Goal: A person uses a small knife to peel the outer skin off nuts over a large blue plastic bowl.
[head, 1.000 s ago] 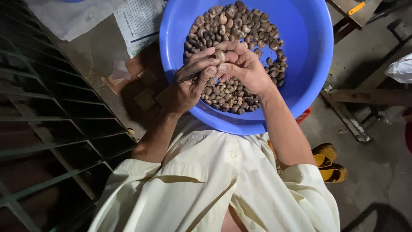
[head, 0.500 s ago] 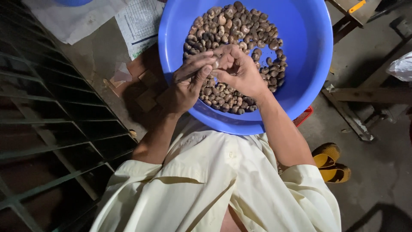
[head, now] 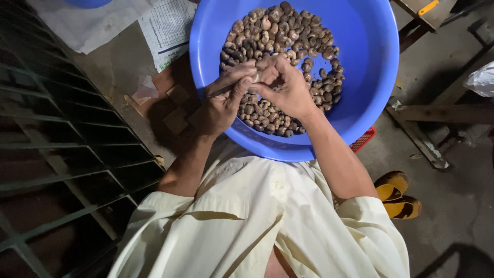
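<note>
Blue plastic is the large basin [head: 370, 77] in front of the person, and it carries a heap of brown and pale nuts [head: 280, 56], looking like cashews in shell, piled in the middle and toward the near wall; both hands work just above this heap. The left hand [head: 221, 105] is closed around a thin tool [head: 226, 87], which seems to be a small blade, though it is too blurred to be sure; the right hand [head: 288, 90] is narrow, its fingertips pinched on one single nut [head: 256, 77] held between the two hands, touching the tip of the tool. So the nut in hand is over the centre of the basin, slightly above the other nuts.

In my judgement the step is the opening or peeling of this one nut; to do it well the pinch should stay firm but light, so the kernel does not break; the tool should push away from the holding fingers, with small strokes; working low over the basin lets the pieces fall inside it and not on the floor [head: 453, 206].

Beside the basin lie a printed paper sheet [head: 167, 31] and, near the right elbow, yellow sandals [head: 396, 198]; a dark metal grid [head: 62, 154] stands at the left.
</note>
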